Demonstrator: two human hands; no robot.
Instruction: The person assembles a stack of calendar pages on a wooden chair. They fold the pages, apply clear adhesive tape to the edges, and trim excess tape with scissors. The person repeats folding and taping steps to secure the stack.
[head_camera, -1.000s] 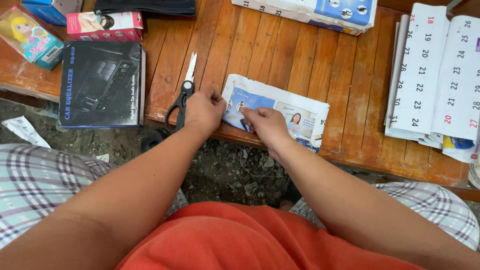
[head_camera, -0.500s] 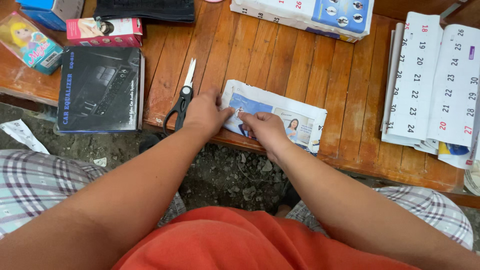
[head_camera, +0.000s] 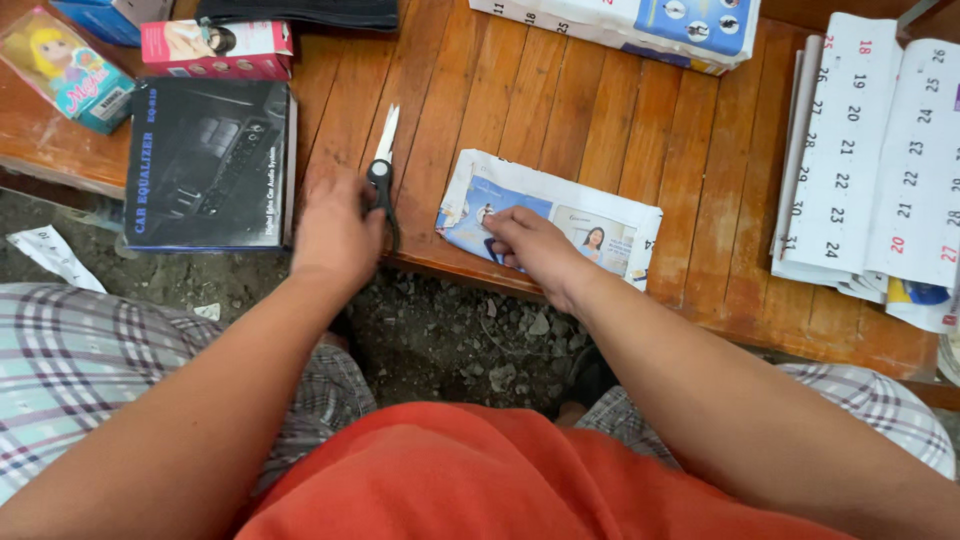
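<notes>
- Scissors (head_camera: 383, 170) lie near the wooden table's (head_camera: 620, 130) front edge, blades pointing away.
- Left hand (head_camera: 335, 225) covers their black handles, fingers curled over them.
- Right hand (head_camera: 530, 245) presses flat on folded printed paper (head_camera: 600, 215) just beside them.

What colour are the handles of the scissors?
Black, on the scissors under the left hand; the head view shows it best.

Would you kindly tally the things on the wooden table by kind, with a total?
Scissors: 1
Folded printed paper: 1
Boxes, counting the cut-off blue one: 4 (black, pink, doll, blue)
Calendar stacks: 2 ()
Dark flat item at the top edge: 1
Total: 9
</notes>
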